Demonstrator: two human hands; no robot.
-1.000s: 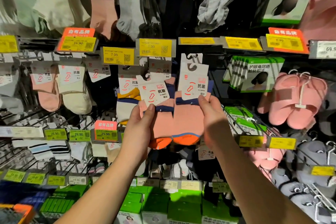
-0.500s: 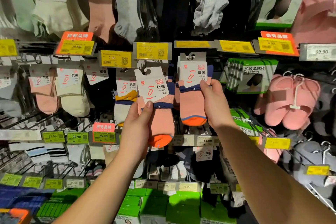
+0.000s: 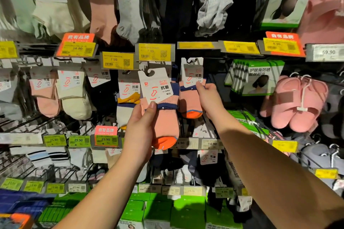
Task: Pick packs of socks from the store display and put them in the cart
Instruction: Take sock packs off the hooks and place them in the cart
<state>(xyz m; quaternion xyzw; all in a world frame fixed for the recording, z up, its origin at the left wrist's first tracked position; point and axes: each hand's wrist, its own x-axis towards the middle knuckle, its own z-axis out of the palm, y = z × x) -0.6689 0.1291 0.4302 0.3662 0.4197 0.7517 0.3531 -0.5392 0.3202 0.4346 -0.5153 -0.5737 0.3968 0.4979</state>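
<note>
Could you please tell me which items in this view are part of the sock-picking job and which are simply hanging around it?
In the job:
- left hand holding one pink sock pack
- right hand gripping a second pink sock pack at the display

Just around:
- pink slippers
- green face mask boxes
- yellow price tags

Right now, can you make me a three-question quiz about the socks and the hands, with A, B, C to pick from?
1. Where is the right hand?
A. on a hanging sock pack
B. on the pink slippers
C. down by the green boxes

2. What colour is the toe of the pack in the left hand?
A. green
B. orange
C. white

3. Is the left pack on a hook?
A. yes, hanging
B. no, held free
C. lying on a shelf

Answers: 1 A, its fingers pinch the pack under its card. 2 B, the tip is bright orange. 3 B, the card's hook hole shows empty.
</note>
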